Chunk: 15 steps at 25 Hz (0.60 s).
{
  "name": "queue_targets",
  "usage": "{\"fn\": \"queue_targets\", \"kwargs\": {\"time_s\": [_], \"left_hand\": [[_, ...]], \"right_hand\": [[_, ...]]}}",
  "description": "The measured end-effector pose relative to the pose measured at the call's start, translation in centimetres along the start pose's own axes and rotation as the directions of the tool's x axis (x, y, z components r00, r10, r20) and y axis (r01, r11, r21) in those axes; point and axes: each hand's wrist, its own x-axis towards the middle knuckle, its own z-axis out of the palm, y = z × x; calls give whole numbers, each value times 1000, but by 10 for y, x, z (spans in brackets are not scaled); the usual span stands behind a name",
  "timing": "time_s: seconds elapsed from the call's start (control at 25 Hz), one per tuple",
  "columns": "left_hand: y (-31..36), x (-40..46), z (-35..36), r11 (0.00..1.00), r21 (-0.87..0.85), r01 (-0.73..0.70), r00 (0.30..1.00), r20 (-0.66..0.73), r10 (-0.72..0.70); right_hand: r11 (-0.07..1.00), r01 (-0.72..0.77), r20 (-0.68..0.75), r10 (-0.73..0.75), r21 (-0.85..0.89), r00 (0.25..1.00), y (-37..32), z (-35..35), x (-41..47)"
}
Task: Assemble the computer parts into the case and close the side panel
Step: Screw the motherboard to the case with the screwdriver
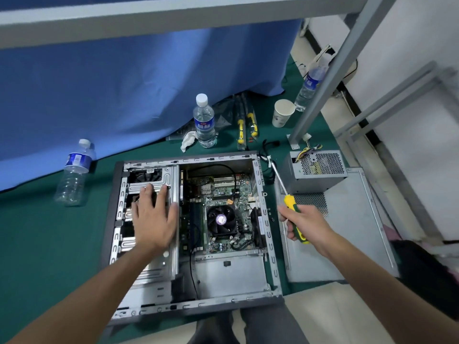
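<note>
case (269,240) open on green table, side panel (347,219) off at right, power supply (318,170) still outside | left hand (155,219) flat, fingers spread on drive cage (171,175) | right hand (301,225) clamped round screwdriver (289,201) handle | risk: tip slipping onto motherboard (223,189), cage shifting under press

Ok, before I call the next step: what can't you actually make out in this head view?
- Drive cage: the left hand covers its middle.
- Screwdriver tip: too thin and blurred to tell whether it touches the case.
- Power supply connectors: too small.
- Side panel: right hand and forearm hide part.
</note>
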Motion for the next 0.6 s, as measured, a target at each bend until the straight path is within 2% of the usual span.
{"fn": "queue_targets", "kwargs": {"time_s": [0.08, 0.16, 0.32, 0.6], "left_hand": [[20, -13, 12, 998, 45, 45, 999, -2, -45], [30, -22, 23, 991, 128, 37, 999, -32, -33], [28, -21, 25, 988, 142, 65, 996, -73, -55], [30, -19, 27, 984, 158, 80, 993, -94, -66]], "right_hand": [[1000, -27, -52, 27, -3, 998, 28, -4, 10], [994, -80, -52, 76, -75, 996, 57, -6, 22], [978, -191, -150, 178, -80, 973, 94, 0, 44], [979, -196, -247, 178, -49, 953, 104, 18, 78]]}}
